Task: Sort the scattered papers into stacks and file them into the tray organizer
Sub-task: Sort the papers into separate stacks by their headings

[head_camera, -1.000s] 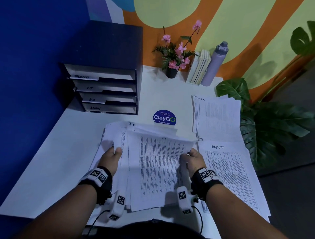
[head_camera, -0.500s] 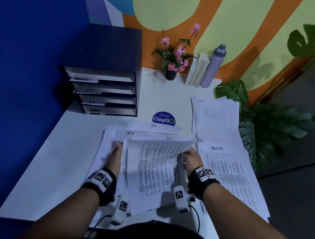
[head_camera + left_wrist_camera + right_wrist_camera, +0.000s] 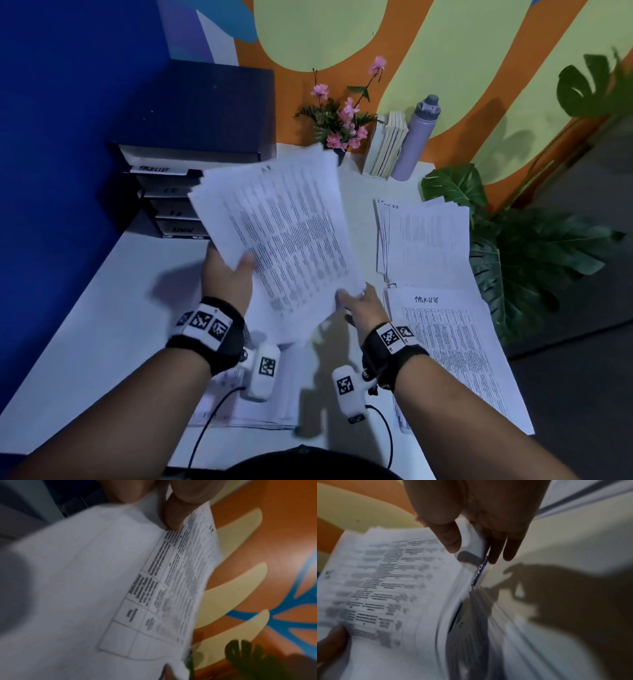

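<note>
I hold a stack of printed papers [image 3: 284,233] raised off the white desk [image 3: 102,325], tilted with its top edge toward the left. My left hand [image 3: 236,267] grips its left edge, thumb [image 3: 173,513] on top. At the lower right corner my right hand [image 3: 352,298] pinches it, thumb [image 3: 450,538] above and fingers [image 3: 498,547] beneath. The dark tray organizer [image 3: 195,102] stands at the back left with labelled trays; the lifted stack partly hides them. More papers [image 3: 246,401] lie on the desk under my wrists. Two sorted piles lie to the right: one [image 3: 424,240] farther back, and a "task list" pile [image 3: 445,342] nearer.
A pink flower pot [image 3: 337,123], upright books [image 3: 387,147] and a grey bottle [image 3: 416,137] stand at the desk's back edge. A big-leafed plant [image 3: 531,257] crowds the right side. A blue wall [image 3: 51,171] borders the left. A blue sticker [image 3: 479,573] shows under the stack.
The stack that lay on the desk under both hands has been gripped and lifted, and it now tilts up and leftward in front of the trays.
</note>
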Tool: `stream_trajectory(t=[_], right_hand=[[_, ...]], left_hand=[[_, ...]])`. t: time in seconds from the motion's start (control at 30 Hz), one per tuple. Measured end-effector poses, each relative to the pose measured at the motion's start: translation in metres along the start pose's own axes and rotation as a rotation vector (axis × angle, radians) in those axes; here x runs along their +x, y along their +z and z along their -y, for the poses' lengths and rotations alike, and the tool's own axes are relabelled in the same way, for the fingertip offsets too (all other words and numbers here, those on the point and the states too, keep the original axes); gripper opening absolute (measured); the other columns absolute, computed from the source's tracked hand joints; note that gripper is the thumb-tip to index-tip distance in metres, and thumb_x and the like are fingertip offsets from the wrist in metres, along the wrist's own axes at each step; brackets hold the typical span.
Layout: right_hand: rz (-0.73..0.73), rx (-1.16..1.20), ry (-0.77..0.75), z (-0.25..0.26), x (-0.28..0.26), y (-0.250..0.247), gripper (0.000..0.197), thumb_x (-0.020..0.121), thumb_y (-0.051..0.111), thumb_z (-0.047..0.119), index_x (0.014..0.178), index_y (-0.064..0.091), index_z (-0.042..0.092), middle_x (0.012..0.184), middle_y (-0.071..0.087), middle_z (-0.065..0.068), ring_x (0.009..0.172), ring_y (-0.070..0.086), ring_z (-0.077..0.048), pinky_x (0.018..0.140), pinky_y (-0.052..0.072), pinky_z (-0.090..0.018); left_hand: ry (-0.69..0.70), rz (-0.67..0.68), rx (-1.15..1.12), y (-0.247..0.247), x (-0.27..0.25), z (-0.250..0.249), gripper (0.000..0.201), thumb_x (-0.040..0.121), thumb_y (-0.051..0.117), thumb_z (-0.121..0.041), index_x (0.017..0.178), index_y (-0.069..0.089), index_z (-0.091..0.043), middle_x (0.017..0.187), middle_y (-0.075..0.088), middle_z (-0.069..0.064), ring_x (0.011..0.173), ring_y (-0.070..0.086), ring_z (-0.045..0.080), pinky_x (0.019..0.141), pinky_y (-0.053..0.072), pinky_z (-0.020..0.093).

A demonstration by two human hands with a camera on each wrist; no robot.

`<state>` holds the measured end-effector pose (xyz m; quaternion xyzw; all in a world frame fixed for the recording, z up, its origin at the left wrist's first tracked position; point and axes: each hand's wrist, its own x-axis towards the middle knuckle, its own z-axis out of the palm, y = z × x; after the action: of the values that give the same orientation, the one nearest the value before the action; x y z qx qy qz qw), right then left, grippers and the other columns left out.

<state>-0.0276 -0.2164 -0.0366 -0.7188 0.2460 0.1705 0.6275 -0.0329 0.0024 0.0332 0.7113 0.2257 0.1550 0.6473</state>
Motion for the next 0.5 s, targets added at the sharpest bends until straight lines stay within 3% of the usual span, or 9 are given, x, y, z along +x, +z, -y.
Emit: stream_trajectory(t=[0.07,0.13,0.17,0.2,0.27,0.3,0.37,0.43,0.5], right_hand=[[0.068,0.320,0.116,-0.008,0.000,0.004,0.046,0.086,0.070,0.020,0.125,0.046,0.018,0.099,0.063,-0.009,0.080,0.061,-0.018,0.075,0.051,-0.034],[0.190,0.625,0.145,-0.004,-0.008,0.008,0.015,0.091,0.064,0.013,0.101,0.053,0.011,0.083,0.069,-0.009,0.071,0.065,-0.021,0.072,0.053,-0.037],[0.228,0.664,0.124,-0.003,-0.009,0.009,0.013,0.093,0.060,0.012,0.104,0.054,0.008,0.087,0.072,-0.011,0.075,0.068,-0.025,0.076,0.054,-0.040],[0.203,0.605,0.094,-0.002,-0.009,0.007,0.017,0.094,0.059,0.011,0.110,0.053,0.005,0.085,0.072,-0.011,0.071,0.067,-0.027,0.073,0.054,-0.040],[0.041,0.448,0.042,0.003,-0.002,0.000,0.022,0.090,0.063,0.011,0.107,0.052,0.004,0.071,0.064,-0.008,0.056,0.057,-0.023,0.059,0.048,-0.035],[-0.054,0.377,0.032,0.006,0.003,-0.006,0.018,0.087,0.063,0.013,0.100,0.054,0.005,0.072,0.060,-0.008,0.056,0.056,-0.022,0.060,0.047,-0.034],[-0.268,0.202,0.055,0.016,0.014,-0.027,0.011,0.089,0.058,0.020,0.094,0.053,0.011,0.090,0.063,-0.012,0.070,0.059,-0.025,0.064,0.048,-0.032],[-0.464,0.085,0.127,0.028,0.021,-0.056,0.031,0.093,0.053,0.023,0.117,0.048,0.005,0.116,0.063,-0.018,0.100,0.061,-0.030,0.082,0.046,-0.033],[-0.444,-0.193,0.116,0.036,0.025,-0.077,0.031,0.091,0.055,0.019,0.117,0.045,0.005,0.120,0.063,-0.017,0.112,0.058,-0.032,0.091,0.043,-0.032]], left_hand=[[-0.015,-0.018,-0.047,0.005,0.003,-0.005,0.047,0.090,0.061,-0.006,0.133,0.046,-0.015,0.118,0.058,-0.005,0.110,0.056,0.013,0.098,0.040,0.026],[-0.023,0.001,-0.065,0.012,0.002,-0.005,0.050,0.090,0.061,-0.008,0.136,0.042,-0.016,0.123,0.058,-0.004,0.112,0.055,0.014,0.101,0.040,0.029],[-0.028,0.019,-0.072,0.017,0.000,-0.004,0.051,0.091,0.060,-0.009,0.137,0.041,-0.018,0.124,0.057,-0.004,0.113,0.054,0.014,0.101,0.041,0.030],[-0.040,0.047,-0.076,0.020,-0.002,-0.003,0.050,0.093,0.059,-0.010,0.138,0.041,-0.020,0.124,0.057,-0.005,0.112,0.054,0.013,0.100,0.041,0.030],[-0.075,0.125,-0.031,0.027,-0.005,0.003,0.043,0.094,0.057,-0.020,0.134,0.042,-0.021,0.121,0.058,-0.006,0.110,0.055,0.014,0.097,0.042,0.030],[-0.097,0.177,0.010,0.029,-0.005,0.008,0.042,0.094,0.057,-0.027,0.132,0.042,-0.020,0.122,0.058,-0.004,0.110,0.056,0.016,0.096,0.042,0.032],[-0.147,0.263,0.084,0.030,-0.003,0.022,0.047,0.093,0.057,-0.032,0.136,0.039,-0.022,0.131,0.053,0.001,0.116,0.053,0.019,0.096,0.041,0.034],[-0.182,0.308,0.227,0.026,-0.001,0.038,0.056,0.091,0.059,-0.030,0.142,0.035,-0.025,0.143,0.042,0.001,0.127,0.046,0.019,0.103,0.038,0.035],[-0.197,0.343,0.385,0.019,-0.003,0.050,0.056,0.091,0.059,-0.031,0.143,0.036,-0.027,0.149,0.032,0.003,0.134,0.038,0.021,0.110,0.034,0.040]])
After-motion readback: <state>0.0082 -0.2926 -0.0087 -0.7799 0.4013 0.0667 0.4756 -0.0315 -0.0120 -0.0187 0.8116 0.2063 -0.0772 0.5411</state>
